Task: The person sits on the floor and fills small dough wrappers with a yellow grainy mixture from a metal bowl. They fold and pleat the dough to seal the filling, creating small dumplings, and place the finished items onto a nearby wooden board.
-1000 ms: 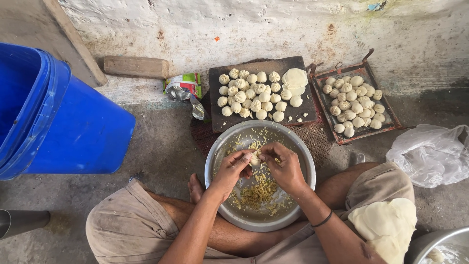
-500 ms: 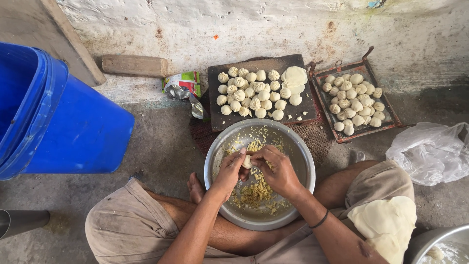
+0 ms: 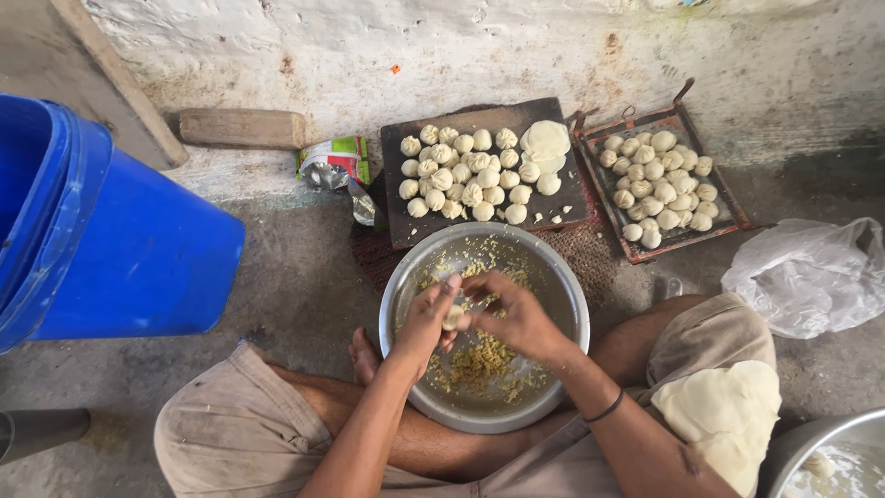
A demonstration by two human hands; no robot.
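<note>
Both my hands meet over a round metal bowl [image 3: 564, 286] that holds crumbly yellow filling [image 3: 479, 361]. My left hand [image 3: 426, 318] and my right hand [image 3: 516, 315] pinch a small pale dough piece [image 3: 454, 316] between their fingertips. Beyond the bowl lies a dark wooden board [image 3: 406, 226] covered with several white dough balls [image 3: 461, 173] and a few flat dough discs [image 3: 546, 140]. To its right a metal tray [image 3: 728, 210] carries several more dough balls [image 3: 659, 189]. A large lump of dough [image 3: 724, 415] rests on my right knee.
A big blue plastic barrel [image 3: 111, 240] stands at the left. A wooden block [image 3: 241, 127] and a crumpled green packet [image 3: 334, 164] lie by the wall. A white plastic bag [image 3: 811, 275] sits at the right, a second metal bowl [image 3: 825, 456] at the bottom right corner.
My hands have stayed over the bowl, fingers working the dough piece; they have shifted slightly toward me. Nothing else has moved.
</note>
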